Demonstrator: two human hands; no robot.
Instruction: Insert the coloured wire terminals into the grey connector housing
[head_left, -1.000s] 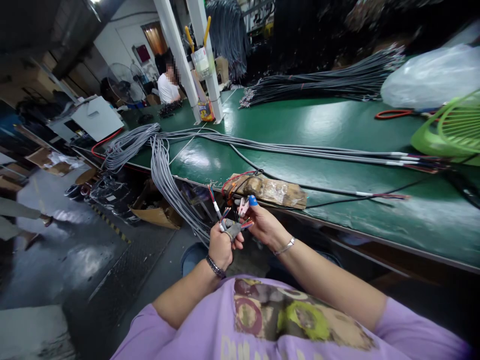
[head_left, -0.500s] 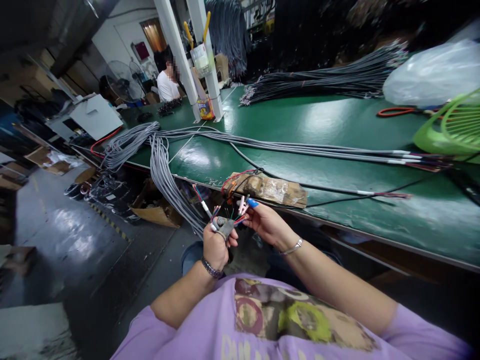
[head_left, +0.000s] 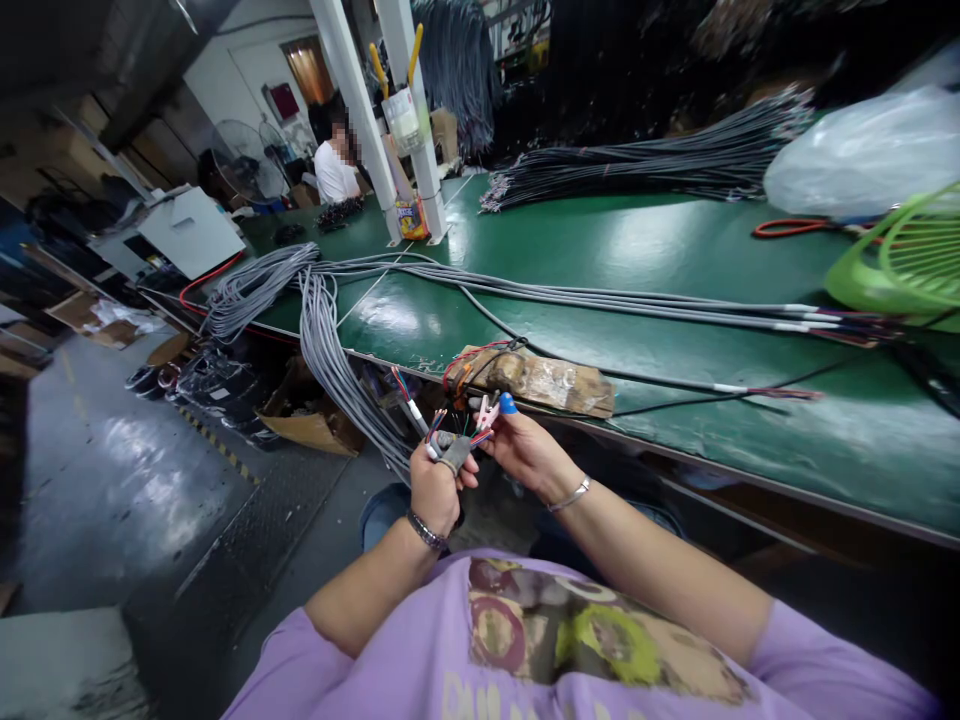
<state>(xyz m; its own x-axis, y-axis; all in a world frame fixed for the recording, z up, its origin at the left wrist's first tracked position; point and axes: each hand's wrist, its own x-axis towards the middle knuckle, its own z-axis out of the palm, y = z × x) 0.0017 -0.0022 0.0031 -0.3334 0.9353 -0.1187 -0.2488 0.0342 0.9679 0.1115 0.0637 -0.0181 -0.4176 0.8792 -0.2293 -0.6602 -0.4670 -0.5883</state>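
Observation:
My left hand [head_left: 436,492] is closed around the end of a grey cable [head_left: 414,418], whose thin coloured wires [head_left: 480,437] fan out past the fingers. Dull grey wrapping covers part of that hand's thumb or fingers. Close beside it, my right hand [head_left: 531,455] has a blue cover on the thumb. It pinches a small pale pink clip-like piece [head_left: 487,412] right at the wire ends. Whether the clip grips a wire is too small to tell. Just beyond both hands, a worn wooden block [head_left: 540,378] lies at the bench edge, with black and red leads around it.
Grey cables [head_left: 570,292] run along the green bench [head_left: 637,240], and a bundle [head_left: 319,335] hangs over its edge. Farther back lie dark cables [head_left: 637,160], a plastic bag [head_left: 862,150] and a green basket [head_left: 900,255]. A person [head_left: 335,172] sits beyond the white posts [head_left: 360,110].
Both hands have shifted very slightly, and the right thumb now sits more upright against the pink clip. The holds look the same.

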